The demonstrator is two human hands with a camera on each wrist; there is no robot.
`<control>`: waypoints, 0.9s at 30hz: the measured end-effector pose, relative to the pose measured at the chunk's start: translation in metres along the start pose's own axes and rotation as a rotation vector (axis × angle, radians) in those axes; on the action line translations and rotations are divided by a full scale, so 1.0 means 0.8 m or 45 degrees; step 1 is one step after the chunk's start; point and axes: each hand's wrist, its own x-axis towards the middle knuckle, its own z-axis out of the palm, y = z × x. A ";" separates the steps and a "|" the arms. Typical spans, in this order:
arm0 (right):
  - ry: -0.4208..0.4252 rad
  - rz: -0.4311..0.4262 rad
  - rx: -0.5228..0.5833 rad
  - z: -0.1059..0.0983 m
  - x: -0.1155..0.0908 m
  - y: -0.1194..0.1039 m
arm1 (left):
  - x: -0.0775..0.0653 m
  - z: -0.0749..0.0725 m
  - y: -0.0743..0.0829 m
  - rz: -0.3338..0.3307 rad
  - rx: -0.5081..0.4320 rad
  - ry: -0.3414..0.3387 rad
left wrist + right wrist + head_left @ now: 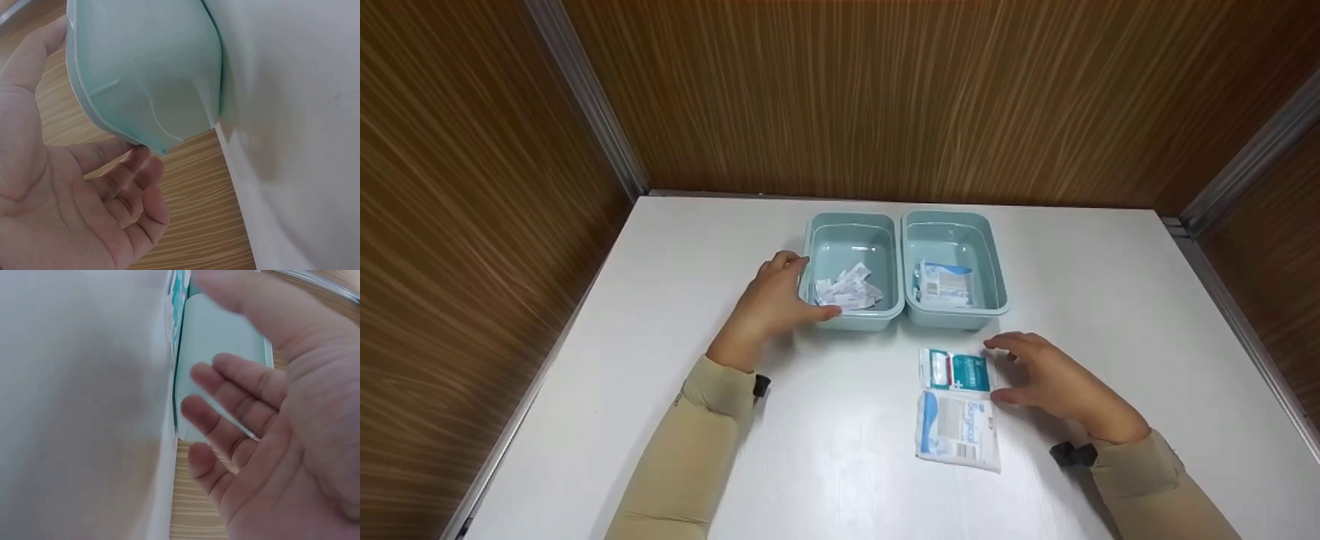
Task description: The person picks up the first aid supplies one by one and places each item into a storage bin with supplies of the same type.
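Note:
My left hand is at the near left corner of the left pale green bin. Its thumb touches the front rim and its index finger the left side; in the left wrist view the other fingers bend loosely below the rim. Small white paper packets lie in that bin. My right hand hovers with parted, relaxed fingers just right of a teal and white packet, holding nothing. Directly below this packet lies a white and blue packet marked "Surgical".
A second pale green bin stands close against the first on its right, with a similar blue and white packet inside. Both bins are on a white table. Wood-grain panels rise behind it and at both sides.

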 end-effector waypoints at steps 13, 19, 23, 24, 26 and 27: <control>-0.018 -0.014 -0.031 -0.001 0.009 0.005 | 0.001 -0.001 0.001 -0.003 0.040 0.015; 0.020 -0.045 -0.065 -0.001 0.013 0.005 | 0.005 -0.004 0.004 0.012 0.036 0.027; 0.032 -0.059 -0.073 -0.001 0.016 0.005 | 0.007 -0.005 0.003 0.001 0.030 0.027; 0.033 -0.060 -0.072 -0.002 0.017 0.005 | 0.008 -0.005 0.003 0.001 0.030 0.027; 0.041 -0.063 -0.066 -0.002 0.018 0.005 | 0.009 -0.005 0.002 0.005 0.027 0.029; 0.049 -0.068 -0.060 -0.002 0.018 0.005 | 0.009 -0.005 0.001 0.010 0.027 0.032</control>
